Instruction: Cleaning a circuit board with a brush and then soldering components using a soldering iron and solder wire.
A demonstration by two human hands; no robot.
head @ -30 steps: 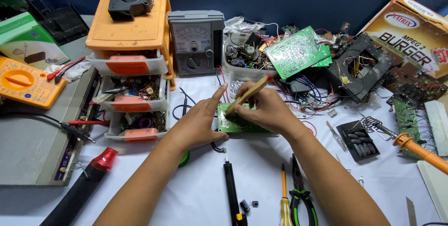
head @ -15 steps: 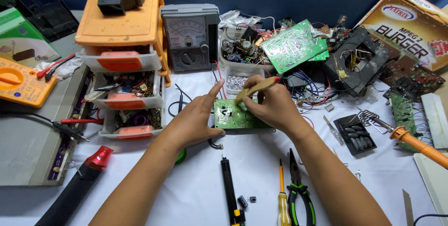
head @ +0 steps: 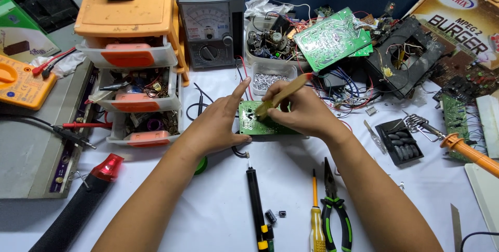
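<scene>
A small green circuit board [head: 251, 122] lies on the white table in front of me. My left hand [head: 215, 125] presses against its left edge, thumb along the near side and fingers straight. My right hand [head: 301, 111] grips a wooden-handled brush [head: 283, 95], whose bristle end rests on the board's upper face. The handle slants up to the right and ends in a red tip.
An orange drawer unit [head: 130, 49] and an analog meter [head: 212, 28] stand behind. A larger green board [head: 332, 36] lies on tangled parts. A black pen-shaped tool [head: 255, 205], a yellow screwdriver [head: 315, 215] and pliers [head: 335, 213] lie near me. A soldering iron [head: 457, 145] rests at right.
The view has drifted slightly, so the hands and board sit a little lower in frame. My right hand has shifted the brush tip a little on the board. The left hand stays put.
</scene>
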